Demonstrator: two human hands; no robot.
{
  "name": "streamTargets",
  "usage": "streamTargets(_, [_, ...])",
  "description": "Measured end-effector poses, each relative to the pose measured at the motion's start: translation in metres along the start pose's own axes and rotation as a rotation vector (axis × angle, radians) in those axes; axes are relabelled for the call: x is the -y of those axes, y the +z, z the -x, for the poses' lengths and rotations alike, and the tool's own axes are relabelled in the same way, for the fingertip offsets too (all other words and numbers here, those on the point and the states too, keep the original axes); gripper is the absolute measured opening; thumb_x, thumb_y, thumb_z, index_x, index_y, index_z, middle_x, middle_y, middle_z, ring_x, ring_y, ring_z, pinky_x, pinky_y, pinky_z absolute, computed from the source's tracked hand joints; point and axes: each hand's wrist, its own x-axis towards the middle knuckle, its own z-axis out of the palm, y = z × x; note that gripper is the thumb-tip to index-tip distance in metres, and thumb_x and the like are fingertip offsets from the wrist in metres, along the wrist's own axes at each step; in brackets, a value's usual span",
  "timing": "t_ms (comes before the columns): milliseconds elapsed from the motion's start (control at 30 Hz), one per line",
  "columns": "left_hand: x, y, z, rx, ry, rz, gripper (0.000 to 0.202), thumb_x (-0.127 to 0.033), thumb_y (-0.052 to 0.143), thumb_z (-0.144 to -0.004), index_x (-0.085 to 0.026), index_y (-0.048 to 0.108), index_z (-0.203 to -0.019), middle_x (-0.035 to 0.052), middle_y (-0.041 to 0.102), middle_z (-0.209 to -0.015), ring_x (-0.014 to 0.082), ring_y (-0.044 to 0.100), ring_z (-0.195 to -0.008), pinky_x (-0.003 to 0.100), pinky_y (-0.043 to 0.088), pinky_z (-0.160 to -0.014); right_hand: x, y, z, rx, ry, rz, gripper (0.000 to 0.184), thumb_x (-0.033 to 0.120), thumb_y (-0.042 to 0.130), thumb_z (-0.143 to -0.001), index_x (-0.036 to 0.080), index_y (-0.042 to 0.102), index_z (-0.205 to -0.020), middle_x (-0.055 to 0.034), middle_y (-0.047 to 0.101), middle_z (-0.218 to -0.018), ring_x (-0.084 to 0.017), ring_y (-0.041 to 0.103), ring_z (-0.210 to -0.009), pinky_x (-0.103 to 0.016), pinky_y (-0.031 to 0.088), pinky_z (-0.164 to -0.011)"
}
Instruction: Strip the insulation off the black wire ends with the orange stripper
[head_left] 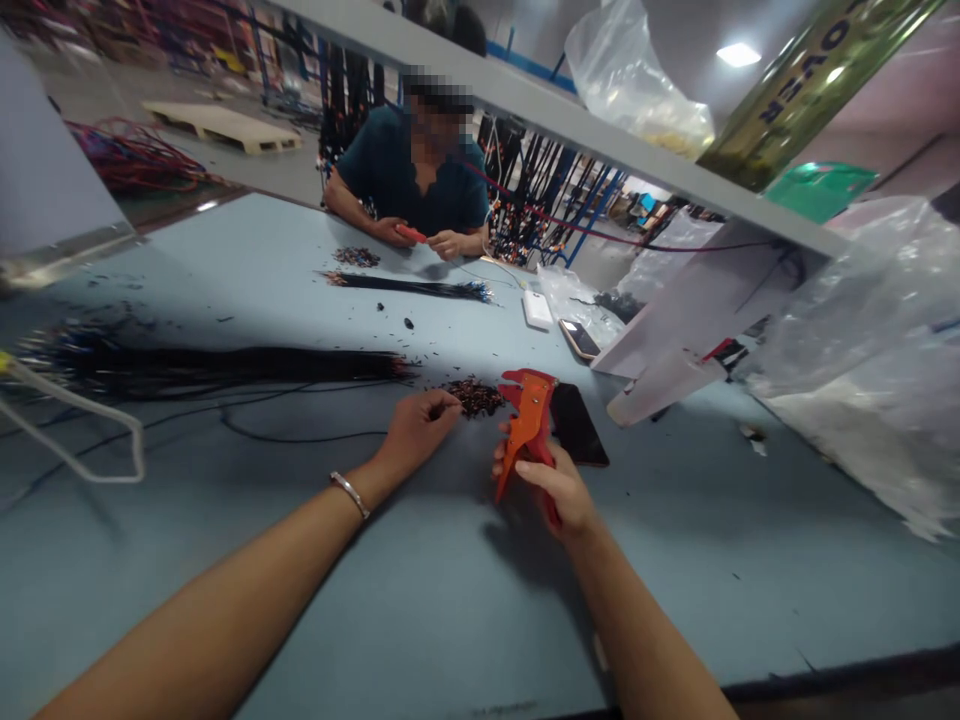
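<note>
My right hand (553, 490) grips an orange-red wire stripper (527, 420) by its handles, jaws pointing away from me. My left hand (416, 430) rests on the light blue table (450, 590) with its fingers pinched together around a thin dark wire end, right beside a small heap of stripped wire bits (475, 397). A long bundle of black wires (225, 365) lies across the table to the left of that hand. A silver bracelet (349, 493) sits on my left wrist.
A black phone (579, 425) lies just right of the stripper. Across the table a person in a dark shirt (416, 180) handles a red tool beside another wire bundle (409, 287). A white box (537, 309), second phone (579, 340) and plastic bags (862, 370) lie right.
</note>
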Motion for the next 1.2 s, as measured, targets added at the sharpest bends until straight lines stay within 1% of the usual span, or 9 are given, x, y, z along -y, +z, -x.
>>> streamTargets(100, [-0.002,-0.001,0.001,0.003,-0.007,0.036,0.026,-0.032,0.049,-0.077,-0.013,0.067,-0.076,0.0014,0.064,-0.065,0.0142,0.054,-0.062,0.023,0.039,-0.057,-0.004,0.004,0.001,-0.034,-0.031,0.072,0.042,0.027,0.071,-0.067,0.019,0.062,-0.107,-0.0052,0.065,-0.087,-0.02,0.063,-0.073,-0.033,0.051,-0.066])
streamTargets(167, [-0.002,-0.001,0.002,-0.003,-0.015,0.046,0.025,-0.03,0.048,-0.077,-0.014,0.067,-0.078,0.0013,0.064,-0.066,0.0144,0.054,-0.063,0.023,0.04,-0.057,-0.006,0.007,0.002,-0.033,-0.042,0.118,0.043,0.028,0.07,-0.067,0.019,0.061,-0.108,-0.0053,0.065,-0.088,-0.02,0.063,-0.074,-0.033,0.051,-0.067])
streamTargets(300, [0.001,0.0,0.002,0.017,-0.022,0.056,0.025,-0.028,0.048,-0.076,-0.014,0.067,-0.082,0.0014,0.064,-0.068,0.0143,0.054,-0.063,0.023,0.04,-0.058,-0.004,0.01,0.004,0.011,-0.029,0.242,0.045,0.028,0.069,-0.068,0.018,0.059,-0.111,-0.0051,0.064,-0.09,-0.021,0.063,-0.077,-0.033,0.05,-0.069])
streamTargets(433, [0.002,0.001,0.002,-0.002,-0.028,0.055,0.023,-0.026,0.047,-0.076,-0.014,0.066,-0.082,0.0009,0.063,-0.066,0.0139,0.053,-0.062,0.023,0.04,-0.057,-0.002,0.013,0.007,0.074,-0.036,0.36,0.038,0.027,0.068,-0.069,0.018,0.062,-0.106,-0.0055,0.065,-0.092,-0.021,0.062,-0.084,-0.034,0.049,-0.075])
streamTargets(500, [0.001,0.001,0.002,0.0,-0.033,0.035,0.023,-0.024,0.048,-0.076,-0.014,0.066,-0.084,-0.0002,0.061,-0.064,0.013,0.051,-0.059,0.023,0.039,-0.056,-0.002,0.015,0.008,0.087,-0.035,0.391,0.039,0.028,0.068,-0.071,0.019,0.061,-0.107,-0.0059,0.065,-0.094,-0.022,0.062,-0.087,-0.035,0.048,-0.078])
streamTargets(600, [-0.001,-0.001,0.001,0.002,-0.026,-0.014,0.02,-0.024,0.048,-0.076,-0.015,0.065,-0.081,-0.0015,0.058,-0.061,0.0119,0.048,-0.057,0.022,0.037,-0.054,0.0,0.015,0.007,0.089,-0.001,0.358,0.047,0.031,0.068,-0.071,0.02,0.057,-0.116,-0.0065,0.065,-0.096,-0.023,0.063,-0.087,-0.036,0.049,-0.078])
streamTargets(700, [-0.002,-0.001,0.001,-0.009,-0.012,-0.042,0.018,-0.024,0.048,-0.077,-0.015,0.062,-0.074,-0.0023,0.056,-0.059,0.0115,0.046,-0.056,0.022,0.035,-0.054,0.0,0.012,0.005,0.09,0.043,0.292,0.05,0.031,0.068,-0.071,0.021,0.054,-0.118,-0.0066,0.065,-0.094,-0.022,0.064,-0.084,-0.036,0.049,-0.076])
streamTargets(867, [-0.002,-0.001,0.001,-0.007,-0.002,-0.023,0.018,-0.026,0.047,-0.078,-0.015,0.06,-0.072,-0.0023,0.055,-0.06,0.0114,0.046,-0.057,0.022,0.035,-0.055,0.0,0.008,0.004,0.079,0.068,0.243,0.049,0.03,0.067,-0.073,0.021,0.052,-0.119,-0.0057,0.066,-0.091,-0.022,0.064,-0.082,-0.036,0.049,-0.074])
streamTargets(1200, [-0.004,-0.002,0.002,0.013,-0.008,0.001,0.019,-0.027,0.047,-0.079,-0.015,0.06,-0.073,-0.0021,0.054,-0.06,0.0112,0.045,-0.057,0.022,0.034,-0.054,0.002,0.014,0.005,0.066,0.028,0.247,0.044,0.029,0.068,-0.073,0.02,0.055,-0.114,-0.0043,0.067,-0.086,-0.021,0.064,-0.076,-0.034,0.049,-0.07])
